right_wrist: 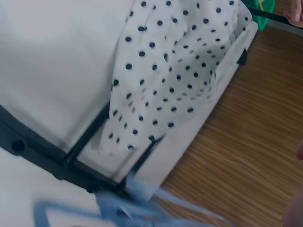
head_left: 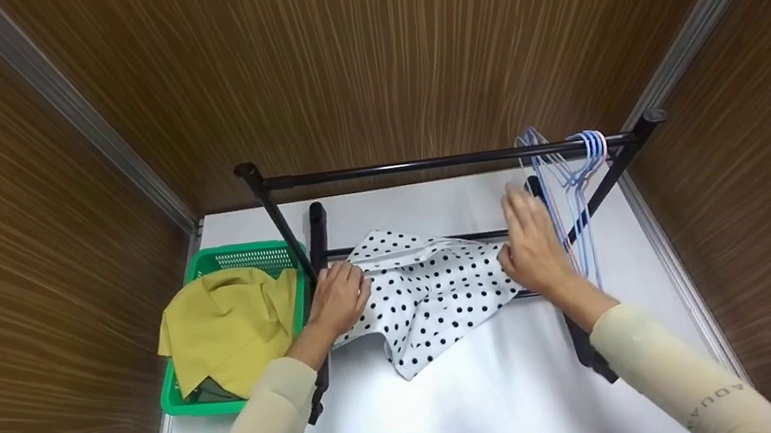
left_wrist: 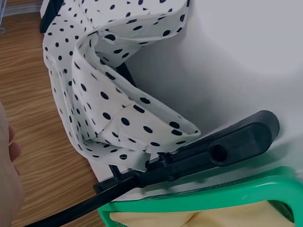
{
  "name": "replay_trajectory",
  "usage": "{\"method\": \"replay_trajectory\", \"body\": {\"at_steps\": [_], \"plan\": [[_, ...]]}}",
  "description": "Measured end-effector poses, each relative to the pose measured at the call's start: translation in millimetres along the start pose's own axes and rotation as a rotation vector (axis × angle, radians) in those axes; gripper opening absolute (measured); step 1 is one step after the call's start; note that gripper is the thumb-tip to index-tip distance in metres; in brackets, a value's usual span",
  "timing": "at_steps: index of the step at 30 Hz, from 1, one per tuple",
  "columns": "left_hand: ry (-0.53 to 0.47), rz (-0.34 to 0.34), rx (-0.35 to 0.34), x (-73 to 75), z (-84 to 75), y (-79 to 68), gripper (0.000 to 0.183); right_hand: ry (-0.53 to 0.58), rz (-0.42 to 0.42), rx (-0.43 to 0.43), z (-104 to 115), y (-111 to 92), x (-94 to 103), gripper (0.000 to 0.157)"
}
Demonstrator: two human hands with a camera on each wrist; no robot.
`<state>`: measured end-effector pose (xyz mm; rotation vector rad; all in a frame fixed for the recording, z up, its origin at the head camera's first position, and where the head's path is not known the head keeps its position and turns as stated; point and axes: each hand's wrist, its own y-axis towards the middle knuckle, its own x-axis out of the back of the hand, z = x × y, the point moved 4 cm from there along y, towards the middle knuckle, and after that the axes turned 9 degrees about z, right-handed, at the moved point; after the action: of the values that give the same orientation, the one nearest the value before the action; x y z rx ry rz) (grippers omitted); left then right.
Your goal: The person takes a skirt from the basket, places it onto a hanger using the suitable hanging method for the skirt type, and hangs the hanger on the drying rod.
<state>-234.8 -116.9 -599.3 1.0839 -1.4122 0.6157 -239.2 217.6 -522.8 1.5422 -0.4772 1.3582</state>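
A white cloth (head_left: 433,292) with black polka dots lies crumpled over the lower bars of a black clothes rack (head_left: 387,169). My left hand (head_left: 341,295) is over the cloth's left end in the head view, beside the rack's left post, fingers loosely bent. In the left wrist view, that hand (left_wrist: 8,175) shows only at the left edge, apart from the fabric. My right hand (head_left: 535,245) is raised at the cloth's right end with fingers extended, close to blue hangers (head_left: 574,177) on the top rail. Those hangers (right_wrist: 128,208) appear blurred in the right wrist view.
Left of the rack stands a green basket (head_left: 209,407) with a mustard-yellow cloth (head_left: 232,326) heaped over its rim and something dark green beneath it. Wood-grain panels (head_left: 409,57) rise at the back and both sides of the white surface (head_left: 413,429).
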Motion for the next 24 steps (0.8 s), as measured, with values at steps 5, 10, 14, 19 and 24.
{"method": "replay_trajectory", "body": {"at_steps": [5, 10, 14, 19, 24], "plan": [[-0.009, 0.061, 0.009, -5.4, -1.5, -6.4, 0.026, 0.053, 0.076, -0.025, 17, -12, -28.7, 0.075], [-0.007, 0.087, 0.025, -8.9, -2.1, -9.6, 0.028, 0.110, 0.134, -0.054, 29, -16, -49.4, 0.072], [-0.032, 0.097, 0.029, -16.2, -6.1, -10.9, 0.024, 0.140, 0.119, -0.058, 36, -20, -65.5, 0.070], [-0.117, 0.184, -0.016, -31.8, -17.6, -12.0, 0.028, 0.177, 0.110, -0.076, 47, -29, -93.3, 0.068], [-0.151, 0.232, -0.026, -49.1, -28.8, -11.2, 0.031, 0.216, 0.237, -0.152, 62, -39, -123.8, 0.067]]}}
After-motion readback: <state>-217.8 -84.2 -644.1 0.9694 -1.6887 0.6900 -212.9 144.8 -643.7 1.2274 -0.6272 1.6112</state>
